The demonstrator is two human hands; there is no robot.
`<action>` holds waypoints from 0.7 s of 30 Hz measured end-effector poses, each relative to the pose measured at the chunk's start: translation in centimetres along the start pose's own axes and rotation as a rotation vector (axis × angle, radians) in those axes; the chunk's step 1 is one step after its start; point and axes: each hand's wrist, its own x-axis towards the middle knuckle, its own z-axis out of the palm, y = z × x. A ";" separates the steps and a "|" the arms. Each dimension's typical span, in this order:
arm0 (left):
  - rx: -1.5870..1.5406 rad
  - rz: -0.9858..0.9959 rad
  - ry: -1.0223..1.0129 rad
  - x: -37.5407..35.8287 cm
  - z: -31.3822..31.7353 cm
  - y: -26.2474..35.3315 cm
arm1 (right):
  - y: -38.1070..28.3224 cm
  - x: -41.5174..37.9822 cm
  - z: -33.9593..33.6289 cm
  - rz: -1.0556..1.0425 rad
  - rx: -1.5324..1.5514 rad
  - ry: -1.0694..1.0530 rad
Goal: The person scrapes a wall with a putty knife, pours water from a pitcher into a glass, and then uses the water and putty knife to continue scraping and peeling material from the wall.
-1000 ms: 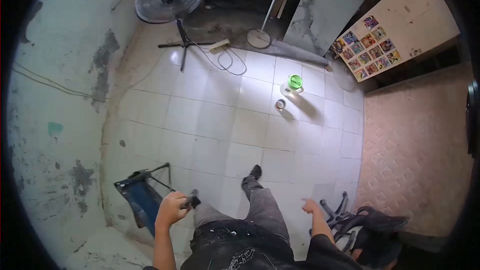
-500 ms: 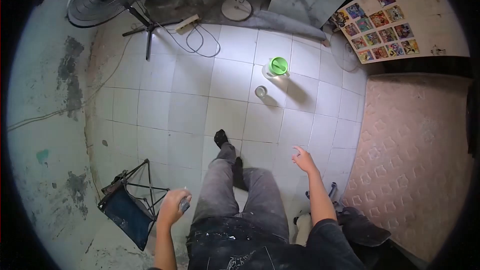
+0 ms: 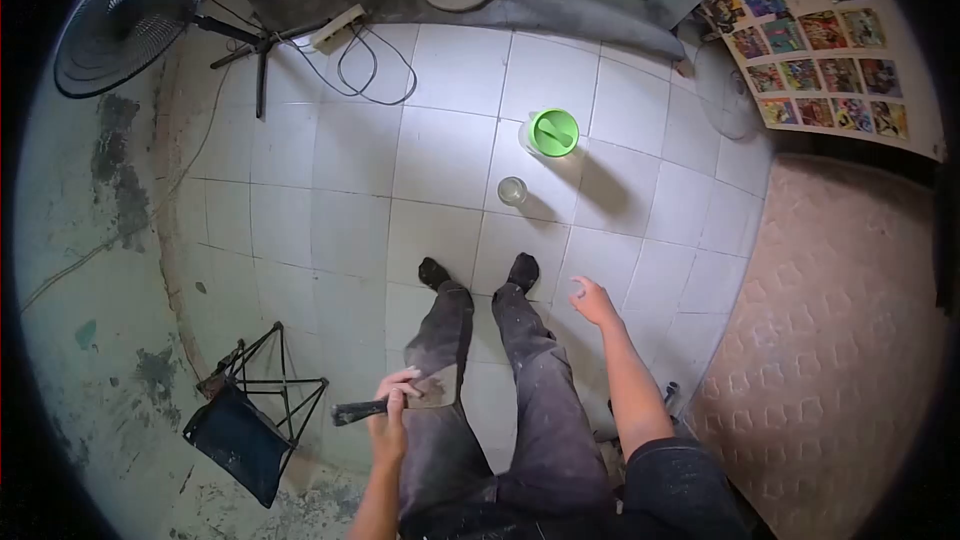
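Note:
A flat-bladed tool (image 3: 437,389) with a black handle is in my left hand (image 3: 390,410). My fingers lie on its wide blade, over my left thigh, and the handle points left. Out to the right over the tiles, my right hand (image 3: 594,301) has its fingers loosely curved and apart, with nothing visible in them. On the floor ahead stand a clear pitcher with a green lid (image 3: 553,132) and a small glass (image 3: 512,191).
A black fan (image 3: 128,24) stands at the upper left near a power strip (image 3: 337,28) and its looped cord. A folding stool (image 3: 242,440) is at the lower left. A pink mattress (image 3: 820,360) lies right, below a board with picture cards (image 3: 825,40).
My left hand has turned and moved right, bringing the tool's blade into view. My right foot has come forward beside the left. My right hand has shifted slightly left and up.

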 end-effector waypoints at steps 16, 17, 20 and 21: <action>-0.040 -0.178 0.196 10.1 7.1 -13.1 | -6.9 27.2 11.7 -0.110 0.096 0.413; -0.070 -0.197 0.242 10.4 7.0 -13.3 | -7.2 27.7 12.2 -0.109 0.101 0.407; -0.039 -0.184 0.185 10.8 6.9 -12.9 | -6.6 29.0 13.4 -0.254 0.102 0.579; -0.037 -0.188 0.189 10.9 6.8 -12.8 | -6.6 29.1 13.5 -0.254 0.104 0.573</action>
